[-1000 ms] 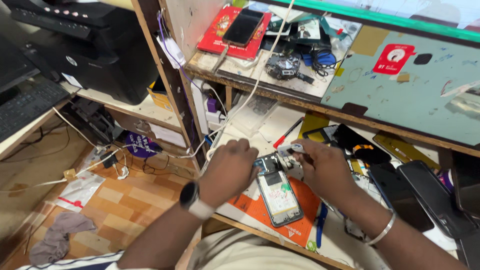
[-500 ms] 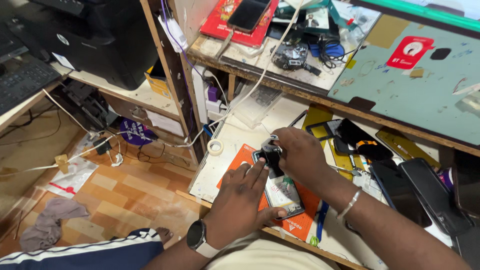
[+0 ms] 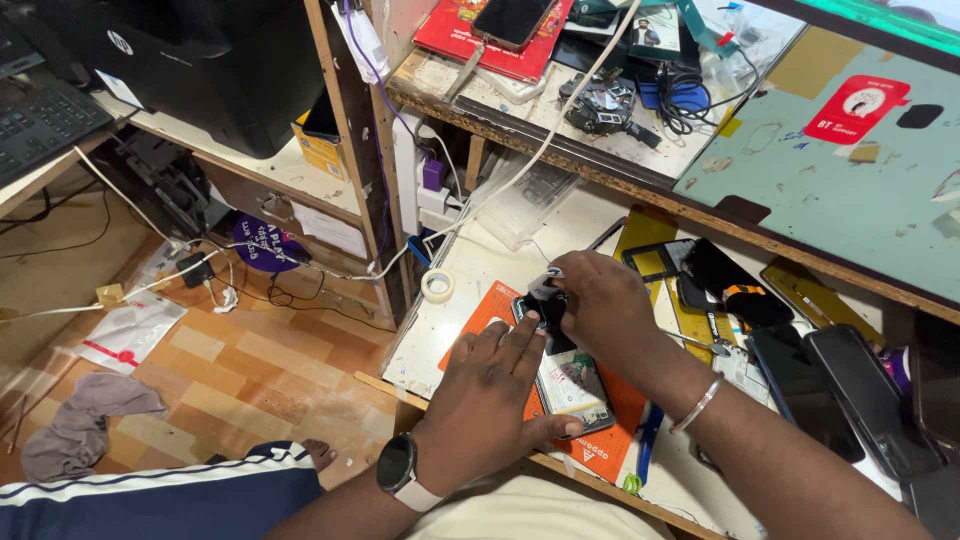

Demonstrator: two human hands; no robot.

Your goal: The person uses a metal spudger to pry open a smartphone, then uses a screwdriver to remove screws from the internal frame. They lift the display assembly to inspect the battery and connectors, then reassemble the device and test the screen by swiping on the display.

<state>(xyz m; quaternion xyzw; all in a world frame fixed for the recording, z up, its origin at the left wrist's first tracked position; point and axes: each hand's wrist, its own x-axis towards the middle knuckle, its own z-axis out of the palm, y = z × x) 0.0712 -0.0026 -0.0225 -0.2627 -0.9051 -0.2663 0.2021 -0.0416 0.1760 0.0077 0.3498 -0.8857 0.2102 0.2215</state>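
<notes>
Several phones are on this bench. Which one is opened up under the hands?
The phone on the orange mat, pinned by the left hand. The dark phones at the right lie untouched.

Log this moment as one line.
left hand: pressed flat on opened phone | right hand: grips small dark part above phone | under: orange mat

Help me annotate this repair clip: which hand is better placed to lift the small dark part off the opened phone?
Right hand: it already pinches the small dark part above the opened phone, while the left hand lies flat, steadying the phone on the orange mat.
</notes>
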